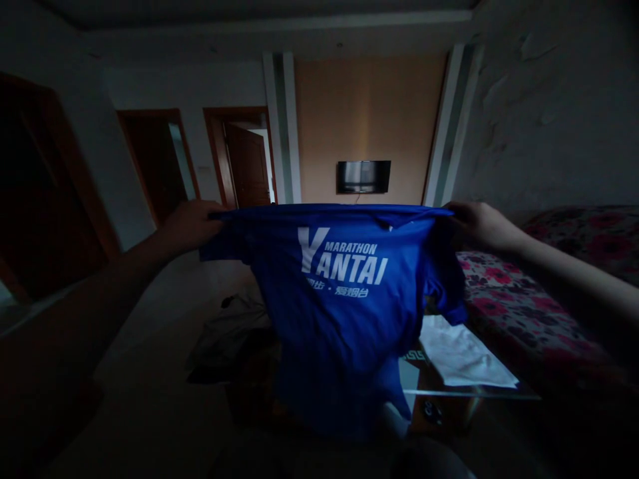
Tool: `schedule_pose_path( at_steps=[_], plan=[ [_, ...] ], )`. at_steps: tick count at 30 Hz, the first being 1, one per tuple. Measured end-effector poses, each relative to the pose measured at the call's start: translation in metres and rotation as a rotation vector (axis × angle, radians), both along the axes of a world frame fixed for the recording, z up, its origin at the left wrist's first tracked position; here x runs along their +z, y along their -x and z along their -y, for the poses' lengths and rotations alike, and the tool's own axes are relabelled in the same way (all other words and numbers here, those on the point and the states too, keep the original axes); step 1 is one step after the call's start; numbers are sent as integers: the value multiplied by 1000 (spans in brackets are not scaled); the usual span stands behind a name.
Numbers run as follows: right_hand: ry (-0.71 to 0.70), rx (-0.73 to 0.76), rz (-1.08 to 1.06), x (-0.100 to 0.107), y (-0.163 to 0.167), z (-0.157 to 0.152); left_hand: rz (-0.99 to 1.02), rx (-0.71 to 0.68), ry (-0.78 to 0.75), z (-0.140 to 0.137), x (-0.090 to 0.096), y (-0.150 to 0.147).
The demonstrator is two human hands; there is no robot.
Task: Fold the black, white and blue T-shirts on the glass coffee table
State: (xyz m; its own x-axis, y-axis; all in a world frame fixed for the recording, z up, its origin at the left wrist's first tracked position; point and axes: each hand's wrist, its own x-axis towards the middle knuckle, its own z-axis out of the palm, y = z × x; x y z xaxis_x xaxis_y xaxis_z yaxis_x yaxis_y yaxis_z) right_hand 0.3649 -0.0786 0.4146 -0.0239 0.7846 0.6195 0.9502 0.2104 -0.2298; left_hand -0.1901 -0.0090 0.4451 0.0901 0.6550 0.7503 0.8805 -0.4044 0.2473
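Note:
A blue T-shirt (344,319) with white "Marathon Yantai" lettering hangs stretched between my two hands, its top edge pulled nearly straight. My left hand (197,219) grips it at the left shoulder, fingers closed on the cloth. At the opposite shoulder my right hand (474,219) pinches the fabric. Both sleeves dangle beside the body of the shirt, and its lower part hangs in folds in front of a low glass-topped table (479,392).
White folded cloth (464,352) lies on the table's right side. Dark and grey clothes (234,332) are heaped at its left. A sofa with a floral cover (539,313) stands at right. A television (364,177) hangs on the far wall, near an ajar door (247,163).

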Motion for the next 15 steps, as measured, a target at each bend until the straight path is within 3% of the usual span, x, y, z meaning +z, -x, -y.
schedule_pose_path(
  at_steps=[3, 9, 15],
  plan=[
    [57, -12, -64, 13, -8, 8, -107, 40, 123, 9, 7, 10],
    [88, -85, -139, 12, -3, 17, 111, 30, 207, 23, -4, 1],
    [100, -100, -136, 11, -11, 17, -80, 94, -112, 29, -10, 2]
  ],
)
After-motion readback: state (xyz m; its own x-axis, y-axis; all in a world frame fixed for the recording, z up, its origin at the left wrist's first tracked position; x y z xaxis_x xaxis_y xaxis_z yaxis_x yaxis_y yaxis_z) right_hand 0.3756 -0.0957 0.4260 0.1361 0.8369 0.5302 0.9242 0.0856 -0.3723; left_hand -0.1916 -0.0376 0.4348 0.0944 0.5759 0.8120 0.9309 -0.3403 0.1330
